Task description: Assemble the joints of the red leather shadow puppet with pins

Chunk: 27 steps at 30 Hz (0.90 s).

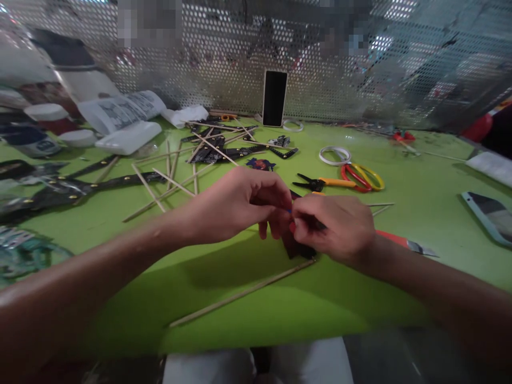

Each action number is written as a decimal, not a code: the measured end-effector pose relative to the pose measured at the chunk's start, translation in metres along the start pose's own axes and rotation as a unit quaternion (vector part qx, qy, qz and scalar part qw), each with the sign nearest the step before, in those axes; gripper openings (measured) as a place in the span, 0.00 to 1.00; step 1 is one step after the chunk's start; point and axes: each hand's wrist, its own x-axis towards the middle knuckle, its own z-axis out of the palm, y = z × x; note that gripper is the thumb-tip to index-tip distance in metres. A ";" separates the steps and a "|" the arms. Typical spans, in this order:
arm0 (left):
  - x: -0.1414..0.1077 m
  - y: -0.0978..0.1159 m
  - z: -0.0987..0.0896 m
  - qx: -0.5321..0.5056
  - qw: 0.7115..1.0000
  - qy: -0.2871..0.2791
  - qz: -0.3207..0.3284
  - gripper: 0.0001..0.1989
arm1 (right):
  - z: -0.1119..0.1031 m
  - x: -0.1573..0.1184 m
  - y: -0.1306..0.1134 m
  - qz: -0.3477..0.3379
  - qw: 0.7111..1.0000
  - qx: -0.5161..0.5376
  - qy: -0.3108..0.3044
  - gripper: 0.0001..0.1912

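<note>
My left hand (240, 205) and my right hand (336, 224) meet over the green table, fingertips pinched together around a tiny piece. Bits of blue and red show between the fingertips, but the piece is too small to name. Beneath my right hand lies a dark reddish-black item (296, 246), partly covered by the fingers. A thin wooden stick (244, 292) lies on the table in front of my hands. Just beyond them is a small blue and red cutout (261, 164). Pliers with orange handles (340, 183) rest behind my right hand.
Wooden sticks (146, 186) and black jointed pieces (212, 149) spread across the back left. A phone (274, 98) stands against the perforated metal screen (224, 69). White tape (335, 155), red and yellow scissor handles (362, 178) and jars (52, 118) are around; another phone-like object (488, 218) lies right.
</note>
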 end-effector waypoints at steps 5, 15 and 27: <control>0.001 -0.001 -0.002 0.002 1.000 -0.001 -0.009 0.07 | 0.005 0.001 -0.004 0.098 0.990 0.099 -0.030 0.06; -0.003 -0.014 0.008 0.206 0.963 0.128 0.120 0.06 | 0.009 0.016 -0.024 0.534 0.670 0.511 -0.072 0.05; -0.004 -0.020 0.013 0.364 0.885 0.133 0.258 0.07 | 0.012 0.014 -0.019 0.525 0.699 0.479 -0.080 0.03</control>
